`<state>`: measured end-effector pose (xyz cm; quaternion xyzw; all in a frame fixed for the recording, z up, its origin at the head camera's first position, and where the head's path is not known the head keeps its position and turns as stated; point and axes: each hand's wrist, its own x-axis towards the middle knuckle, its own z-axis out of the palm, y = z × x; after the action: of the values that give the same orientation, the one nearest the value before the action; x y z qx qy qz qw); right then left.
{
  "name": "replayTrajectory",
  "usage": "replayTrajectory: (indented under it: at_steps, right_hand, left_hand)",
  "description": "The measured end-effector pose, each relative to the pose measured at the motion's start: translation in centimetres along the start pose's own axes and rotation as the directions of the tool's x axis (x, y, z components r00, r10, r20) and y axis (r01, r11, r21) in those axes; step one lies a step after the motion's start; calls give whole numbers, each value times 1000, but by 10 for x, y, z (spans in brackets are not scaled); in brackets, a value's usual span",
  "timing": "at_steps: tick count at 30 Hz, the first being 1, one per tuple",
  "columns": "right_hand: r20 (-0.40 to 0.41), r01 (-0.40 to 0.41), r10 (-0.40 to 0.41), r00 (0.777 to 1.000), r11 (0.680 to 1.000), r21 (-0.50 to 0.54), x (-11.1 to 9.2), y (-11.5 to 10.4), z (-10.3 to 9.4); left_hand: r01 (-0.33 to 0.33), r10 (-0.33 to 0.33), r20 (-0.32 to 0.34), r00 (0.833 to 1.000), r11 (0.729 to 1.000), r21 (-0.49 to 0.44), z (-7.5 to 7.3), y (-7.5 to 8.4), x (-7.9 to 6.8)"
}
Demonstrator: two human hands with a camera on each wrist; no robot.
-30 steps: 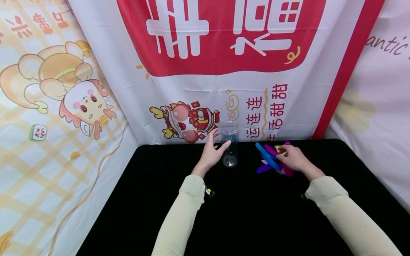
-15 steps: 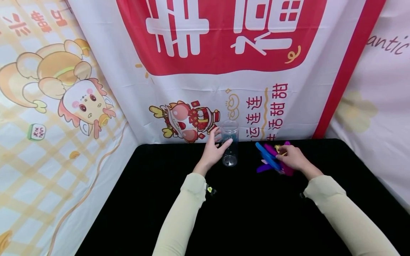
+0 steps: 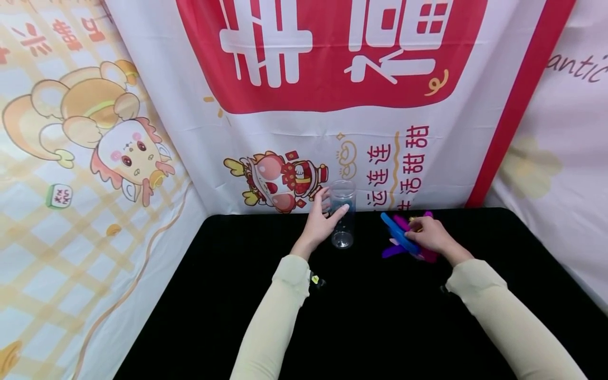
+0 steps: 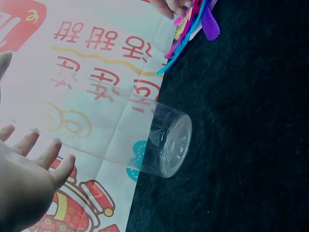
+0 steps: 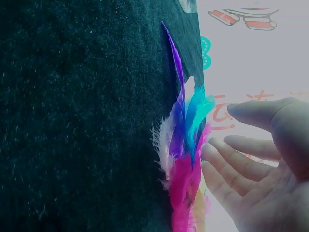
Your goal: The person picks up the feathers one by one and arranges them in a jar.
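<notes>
A clear plastic cup point(image 3: 343, 237) stands upright near the back edge of the black table. My left hand point(image 3: 317, 224) is at its left side, thumb across the front; in the left wrist view the relaxed fingers point(image 4: 48, 154) reach the cup's wall without curling round it. To the cup's right lies a loose bunch of feathers: blue point(image 3: 399, 235), purple point(image 3: 393, 251) and magenta point(image 5: 181, 186), with pale and yellow ones among them. My right hand point(image 3: 429, 235) is over their right side. From the right wrist, its thumb and fingers appear apart, fingertips beside the feathers with none pinched between them.
Behind the table's back edge hangs a white and red printed cloth point(image 3: 294, 126), close behind the cup and feathers. More printed cloth stands at the left point(image 3: 85, 253) and right. The black table point(image 3: 380, 316) stretches toward me.
My left hand has shifted slightly right, bringing the thumb farther across the cup. The right hand has edged left over the feathers. Cup and feathers look unmoved.
</notes>
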<state>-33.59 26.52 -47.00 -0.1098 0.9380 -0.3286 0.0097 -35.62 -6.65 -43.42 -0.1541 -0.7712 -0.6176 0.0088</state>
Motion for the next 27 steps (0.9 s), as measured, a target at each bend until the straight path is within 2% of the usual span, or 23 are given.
replayTrajectory:
  at_steps: [2,7,9,20,27]
  right_hand:
    - [1,3,-3,1000,1000,4,1,-1,1]
    - [-2,6,-6,1000,1000,-2,2,0,4]
    - [-3,7,-7,1000,1000,-5,3,1,4]
    - [-1,27,-27,1000,1000,-14,6,-3,5]
    - [16,9,-9,1000,1000,-23,8,-4,7]
  left_hand:
    - [4,-4,1,1000,1000,-3,0,8,-3]
    - [-28,28,-41,999,1000,7,5,8,-3]
    - [-37,37,-53,998,999,18,7,0,1]
    - [-24,26,-48,999,999,31,8,8,2]
    - [-39,40,-34,999,999,18,9,7,5]
